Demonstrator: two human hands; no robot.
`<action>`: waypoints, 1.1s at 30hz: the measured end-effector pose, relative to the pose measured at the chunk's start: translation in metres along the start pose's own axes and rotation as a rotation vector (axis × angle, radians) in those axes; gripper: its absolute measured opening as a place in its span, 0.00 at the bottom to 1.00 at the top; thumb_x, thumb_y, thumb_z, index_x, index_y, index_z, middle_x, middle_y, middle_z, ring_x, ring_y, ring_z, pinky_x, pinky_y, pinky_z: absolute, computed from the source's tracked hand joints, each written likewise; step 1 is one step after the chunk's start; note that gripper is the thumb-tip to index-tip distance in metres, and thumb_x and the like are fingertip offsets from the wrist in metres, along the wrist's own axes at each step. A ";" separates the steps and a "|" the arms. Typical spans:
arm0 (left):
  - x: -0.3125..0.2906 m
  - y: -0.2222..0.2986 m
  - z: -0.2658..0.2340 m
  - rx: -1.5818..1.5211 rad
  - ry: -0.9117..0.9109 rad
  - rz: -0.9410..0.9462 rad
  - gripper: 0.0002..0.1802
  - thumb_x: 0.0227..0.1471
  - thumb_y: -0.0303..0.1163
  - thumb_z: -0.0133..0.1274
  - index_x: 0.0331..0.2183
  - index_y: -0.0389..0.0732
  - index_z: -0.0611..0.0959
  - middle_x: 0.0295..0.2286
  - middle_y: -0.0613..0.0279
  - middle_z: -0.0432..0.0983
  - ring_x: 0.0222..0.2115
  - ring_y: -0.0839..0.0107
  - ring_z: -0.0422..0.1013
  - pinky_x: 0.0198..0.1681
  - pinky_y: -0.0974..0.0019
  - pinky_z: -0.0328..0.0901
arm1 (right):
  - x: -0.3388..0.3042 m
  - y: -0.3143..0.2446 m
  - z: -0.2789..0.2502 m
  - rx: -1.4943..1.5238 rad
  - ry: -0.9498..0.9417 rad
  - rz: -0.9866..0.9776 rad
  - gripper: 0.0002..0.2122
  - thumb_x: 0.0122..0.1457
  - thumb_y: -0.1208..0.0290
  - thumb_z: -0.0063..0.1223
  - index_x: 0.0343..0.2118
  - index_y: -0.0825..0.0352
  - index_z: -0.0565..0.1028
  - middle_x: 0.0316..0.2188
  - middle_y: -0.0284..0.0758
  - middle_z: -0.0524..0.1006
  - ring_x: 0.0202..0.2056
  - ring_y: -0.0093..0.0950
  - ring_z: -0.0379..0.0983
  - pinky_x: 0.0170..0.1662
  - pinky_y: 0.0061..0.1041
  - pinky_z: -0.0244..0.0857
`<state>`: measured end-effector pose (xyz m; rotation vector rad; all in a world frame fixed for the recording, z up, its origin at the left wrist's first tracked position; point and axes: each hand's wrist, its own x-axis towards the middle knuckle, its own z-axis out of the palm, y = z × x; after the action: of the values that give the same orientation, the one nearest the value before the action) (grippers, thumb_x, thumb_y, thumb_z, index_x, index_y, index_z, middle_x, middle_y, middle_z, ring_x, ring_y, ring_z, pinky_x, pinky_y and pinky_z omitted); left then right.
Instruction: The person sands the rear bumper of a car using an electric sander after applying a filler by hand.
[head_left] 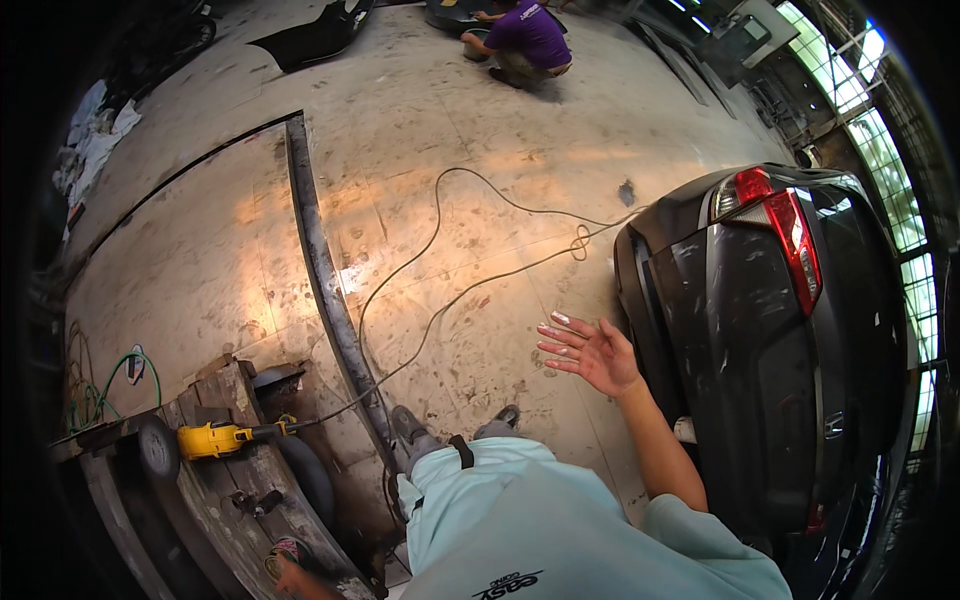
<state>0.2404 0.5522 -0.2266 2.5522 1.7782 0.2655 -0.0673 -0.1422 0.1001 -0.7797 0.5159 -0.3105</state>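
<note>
My right hand [598,358] is raised over the floor beside the dark car [760,370], palm up and fingers spread, with pale smears on the fingertips. It holds nothing. Low on the left, my left hand [298,580] is closed at a small can with a red and green side [287,549], over the worn wooden bench [228,508]. Its fingers are partly hidden. Farther along that bench lies a yellow corded polisher [215,439] with a round grey disc [158,447]. A small dark object [257,502] sits between the polisher and the can.
The polisher's cord [440,215] loops across the floor toward the car. A metal-edged floor channel [318,240] runs past my feet. A green hose [150,370] hangs beyond the bench. Far off, a person in a purple shirt [528,38] squats by a dark panel; another black panel [318,38] lies nearby.
</note>
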 end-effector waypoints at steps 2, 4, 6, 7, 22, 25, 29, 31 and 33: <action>-0.024 0.013 -0.004 -0.006 -0.034 0.052 0.53 0.31 0.60 0.64 0.52 0.41 0.60 0.47 0.44 0.62 0.45 0.49 0.63 0.45 0.47 0.64 | -0.007 0.016 -0.009 -0.019 0.071 0.065 0.31 0.61 0.47 0.33 0.60 0.68 0.54 0.58 0.45 0.59 0.58 0.40 0.58 0.57 0.38 0.55; -0.045 0.024 -0.004 -0.040 -0.075 0.125 0.52 0.31 0.60 0.64 0.52 0.42 0.60 0.47 0.45 0.61 0.46 0.49 0.63 0.45 0.47 0.63 | -0.009 0.036 -0.023 -0.169 0.179 0.086 0.29 0.61 0.50 0.35 0.60 0.66 0.56 0.57 0.43 0.62 0.56 0.38 0.61 0.56 0.37 0.57; -0.064 0.028 -0.003 -0.084 -0.138 0.214 0.52 0.32 0.61 0.63 0.52 0.42 0.61 0.48 0.45 0.61 0.46 0.50 0.63 0.46 0.47 0.63 | -0.018 0.063 -0.048 -0.419 0.405 0.230 0.27 0.59 0.56 0.41 0.59 0.65 0.58 0.53 0.42 0.67 0.53 0.37 0.65 0.53 0.35 0.60; -0.076 0.030 -0.003 -0.117 -0.181 0.266 0.51 0.32 0.61 0.63 0.52 0.42 0.61 0.48 0.46 0.60 0.46 0.50 0.62 0.46 0.47 0.62 | -0.025 0.084 -0.066 -0.513 0.544 0.318 0.27 0.57 0.59 0.45 0.58 0.65 0.59 0.51 0.43 0.69 0.51 0.37 0.67 0.52 0.33 0.61; -0.162 0.038 -0.004 -0.221 -1.672 0.392 0.46 0.35 0.63 0.59 0.50 0.46 0.63 0.52 0.50 0.57 0.48 0.53 0.61 0.50 0.47 0.57 | -0.176 0.201 -0.214 -1.196 0.977 0.971 0.30 0.51 0.69 0.42 0.58 0.75 0.52 0.60 0.53 0.50 0.60 0.47 0.50 0.60 0.38 0.50; -0.192 0.092 -0.041 -0.228 -1.677 0.342 0.39 0.44 0.59 0.53 0.52 0.46 0.64 0.52 0.58 0.59 0.50 0.60 0.60 0.53 0.50 0.52 | -0.111 0.098 -0.223 -1.507 0.881 0.866 0.31 0.54 0.72 0.39 0.61 0.70 0.46 0.64 0.44 0.35 0.65 0.40 0.31 0.64 0.41 0.38; -0.256 0.111 -0.070 -0.338 -1.566 0.399 0.33 0.45 0.58 0.52 0.49 0.49 0.67 0.45 0.59 0.64 0.44 0.64 0.63 0.49 0.53 0.54 | -0.070 -0.019 -0.281 -1.982 0.943 0.508 0.33 0.54 0.67 0.42 0.61 0.74 0.46 0.64 0.44 0.38 0.65 0.38 0.31 0.64 0.42 0.32; -0.289 0.100 -0.082 -0.315 -1.496 0.387 0.30 0.46 0.57 0.52 0.46 0.49 0.69 0.41 0.60 0.66 0.40 0.65 0.65 0.46 0.54 0.58 | -0.057 -0.078 -0.309 -2.132 0.980 0.388 0.34 0.54 0.65 0.42 0.61 0.75 0.46 0.65 0.43 0.39 0.66 0.37 0.31 0.64 0.42 0.31; -0.317 0.070 -0.090 -0.256 -1.615 0.228 0.36 0.47 0.44 0.57 0.57 0.51 0.64 0.55 0.55 0.59 0.54 0.59 0.58 0.53 0.48 0.53 | -0.053 -0.136 -0.330 -2.262 0.998 0.311 0.34 0.56 0.62 0.42 0.61 0.74 0.46 0.65 0.43 0.39 0.66 0.35 0.31 0.64 0.42 0.30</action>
<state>0.1857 0.2248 -0.1706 1.6251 0.6929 -1.1226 -0.3027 -0.4038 0.0203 -2.6916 1.9922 0.4338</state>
